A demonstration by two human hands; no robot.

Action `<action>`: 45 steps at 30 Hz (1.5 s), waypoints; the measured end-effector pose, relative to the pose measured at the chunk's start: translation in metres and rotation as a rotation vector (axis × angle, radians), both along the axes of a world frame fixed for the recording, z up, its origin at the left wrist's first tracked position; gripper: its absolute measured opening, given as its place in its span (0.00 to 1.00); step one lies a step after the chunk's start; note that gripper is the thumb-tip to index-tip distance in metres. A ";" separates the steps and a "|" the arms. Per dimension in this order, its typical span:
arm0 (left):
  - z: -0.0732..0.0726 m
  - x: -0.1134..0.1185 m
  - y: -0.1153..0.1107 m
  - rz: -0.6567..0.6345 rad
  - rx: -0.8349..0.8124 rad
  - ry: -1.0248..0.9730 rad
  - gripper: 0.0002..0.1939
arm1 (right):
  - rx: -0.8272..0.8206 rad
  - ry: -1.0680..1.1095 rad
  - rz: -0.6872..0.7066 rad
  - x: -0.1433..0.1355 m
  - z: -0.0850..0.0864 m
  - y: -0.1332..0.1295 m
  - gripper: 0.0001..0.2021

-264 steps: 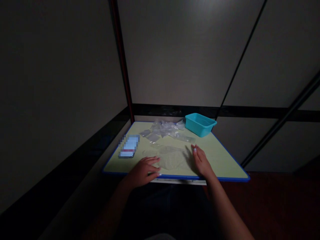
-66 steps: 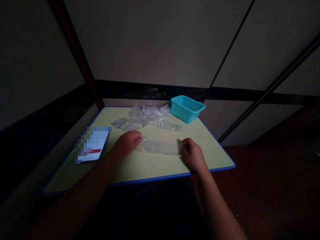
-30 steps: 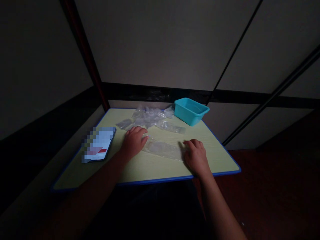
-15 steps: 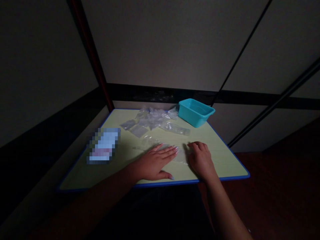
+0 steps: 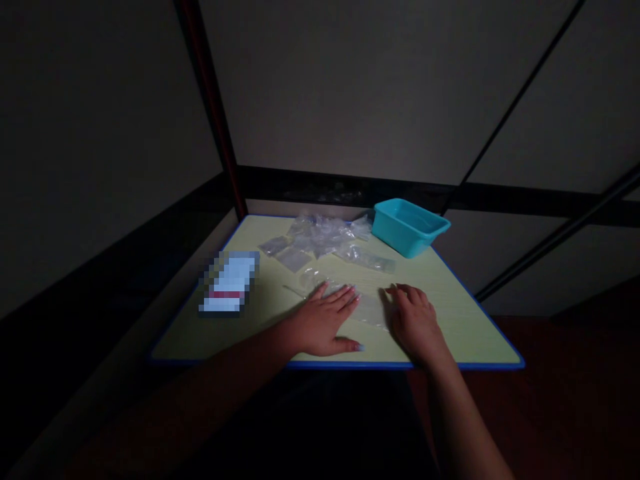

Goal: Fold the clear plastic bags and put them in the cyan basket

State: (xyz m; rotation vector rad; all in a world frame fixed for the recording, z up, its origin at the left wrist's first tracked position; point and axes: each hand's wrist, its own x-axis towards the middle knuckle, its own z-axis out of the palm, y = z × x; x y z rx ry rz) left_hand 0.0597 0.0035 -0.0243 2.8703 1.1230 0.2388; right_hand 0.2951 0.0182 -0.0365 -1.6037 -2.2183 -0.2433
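Observation:
A clear plastic bag (image 5: 370, 312) lies flattened on the pale yellow tabletop in front of me. My left hand (image 5: 327, 323) rests palm down on it, fingers stretched and thumb spread toward the table's near edge. At the bag's right end is my right hand (image 5: 415, 317), its fingers curled in and closed on the edge of the plastic; its thumb is mostly hidden. Beyond my hands, another clear bag (image 5: 367, 258) lies flat beside a crumpled heap of clear plastic bags (image 5: 325, 233).
A turquoise plastic basin (image 5: 407, 230) stands at the table's back right corner. On the left lies a blurred-out, phone-like rectangle (image 5: 231, 283). The table (image 5: 465, 327) has a blue rim and stands against wall panels (image 5: 340, 93).
The view has shifted, so everything sits slightly farther right in the picture. My left fingers are spread a little wider on the bag. My right hand keeps its place at the bag's end.

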 end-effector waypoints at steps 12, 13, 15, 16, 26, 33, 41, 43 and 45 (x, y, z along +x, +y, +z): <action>-0.001 -0.001 0.002 0.000 -0.027 0.001 0.43 | 0.001 0.336 0.104 0.006 0.003 0.001 0.20; 0.000 -0.001 0.002 -0.002 -0.031 0.000 0.43 | 0.003 0.327 0.083 0.003 0.006 -0.003 0.18; 0.000 -0.001 0.001 -0.003 -0.037 -0.009 0.43 | -0.020 0.226 0.039 -0.007 0.011 -0.014 0.20; -0.001 -0.001 0.001 -0.003 -0.039 -0.015 0.43 | -0.048 0.176 0.054 -0.014 0.014 -0.021 0.22; 0.001 -0.001 0.002 0.006 -0.083 0.008 0.50 | -0.428 -0.004 0.117 -0.055 0.022 -0.048 0.29; 0.008 0.000 0.001 0.009 -0.131 0.055 0.48 | -0.464 -0.088 0.000 -0.031 0.022 -0.048 0.30; 0.013 0.002 -0.001 0.037 -0.138 0.066 0.46 | -0.381 -0.088 -0.144 -0.016 0.009 -0.047 0.32; 0.010 0.001 -0.001 0.035 -0.110 0.049 0.45 | -0.308 -0.058 -0.169 -0.016 0.004 -0.048 0.33; 0.007 0.000 -0.001 0.021 -0.072 0.025 0.44 | -0.191 -0.021 -0.179 -0.016 -0.001 -0.050 0.33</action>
